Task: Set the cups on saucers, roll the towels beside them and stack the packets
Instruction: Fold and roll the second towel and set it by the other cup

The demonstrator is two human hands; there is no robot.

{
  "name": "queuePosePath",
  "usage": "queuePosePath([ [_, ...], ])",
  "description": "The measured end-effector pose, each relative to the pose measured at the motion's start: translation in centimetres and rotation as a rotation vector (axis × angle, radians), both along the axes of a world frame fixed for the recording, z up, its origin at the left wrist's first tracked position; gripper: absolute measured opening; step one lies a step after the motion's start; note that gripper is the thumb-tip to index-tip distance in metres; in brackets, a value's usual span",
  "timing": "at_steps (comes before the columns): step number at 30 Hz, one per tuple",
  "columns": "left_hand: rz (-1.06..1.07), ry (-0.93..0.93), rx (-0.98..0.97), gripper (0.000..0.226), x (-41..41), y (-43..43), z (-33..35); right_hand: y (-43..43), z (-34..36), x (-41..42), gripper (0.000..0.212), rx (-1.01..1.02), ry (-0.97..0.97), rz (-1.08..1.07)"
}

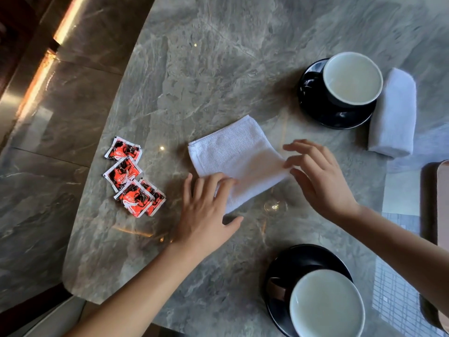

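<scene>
Packets [133, 175] lie at the left of the grey marble table [218, 69]; we count four red-and-black ones, loosely scattered, the nearest two overlapping and none stacked squarely. Just right of them we see the left hand [206, 210] palm down, its fingers [220, 184] spread and resting on the near-left corner of a flat, folded white towel [239, 159], thumb out on the bare table. The towel lies unrolled in the middle of the table, turned like a diamond. At its right corner we find the right hand [318, 176], fingers [300, 152] loosely curled and parted, the tips at the cloth's edge; we cannot tell whether they pinch it or only touch it.

Farther right and toward the back, a dark cup with a pale inside [352, 77] sits on a black saucer [323, 110]. A rolled white towel [393, 113] lies just beside that saucer on its right, touching or nearly so. At the near edge, a second cup [326, 305] stands on a second black saucer [291, 263], with no towel beside it.
</scene>
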State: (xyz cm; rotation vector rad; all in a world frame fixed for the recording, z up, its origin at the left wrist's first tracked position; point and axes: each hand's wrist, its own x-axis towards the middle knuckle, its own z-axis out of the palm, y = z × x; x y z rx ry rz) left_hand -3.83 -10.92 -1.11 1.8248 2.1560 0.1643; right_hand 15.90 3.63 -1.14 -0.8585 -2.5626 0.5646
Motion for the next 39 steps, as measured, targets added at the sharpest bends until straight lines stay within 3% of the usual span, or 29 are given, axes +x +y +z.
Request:
queuePosePath([
  [6,0.062,0.003,0.016,0.038,0.4,1.1,0.6,0.0,0.6,-2.3,0.015,-0.052,0.158,-0.029],
  [9,0.090,-0.080,0.011,0.022,0.6,1.8,1.6,0.4,0.8,-3.3,0.018,-0.194,0.246,-0.075],
  [12,0.089,-0.270,0.009,0.011,1.2,2.0,2.6,1.0,1.3,-4.5,0.019,-0.351,0.314,-0.136],
  [15,0.122,-0.497,-0.029,0.028,2.7,1.7,2.9,1.5,1.3,-5.4,0.012,-0.373,0.308,-0.165],
  [18,0.250,-0.813,-0.126,0.028,3.8,1.6,2.8,1.9,0.8,-5.8,0.010,-0.371,0.286,-0.194],
  [21,0.389,-1.097,-0.191,0.012,4.0,2.0,3.0,2.2,0.3,-6.0,0.010,-0.338,0.291,-0.216],
  [23,0.479,-1.228,-0.234,0.027,3.8,2.1,2.9,2.3,0.0,-6.2,0.009,-0.331,0.277,-0.232],
  [27,0.640,-1.413,-0.313,0.021,3.5,1.8,2.1,2.5,-0.9,-6.8,0.010,-0.367,0.220,-0.289],
  [36,0.558,-1.325,-0.301,0.015,2.9,1.0,0.9,2.2,-1.8,-7.9,0.013,-0.276,0.006,-0.255],
  [39,0.510,-1.132,-0.281,0.010,2.3,0.7,0.6,2.1,-1.8,-8.1,0.015,-0.230,-0.070,-0.230],
])
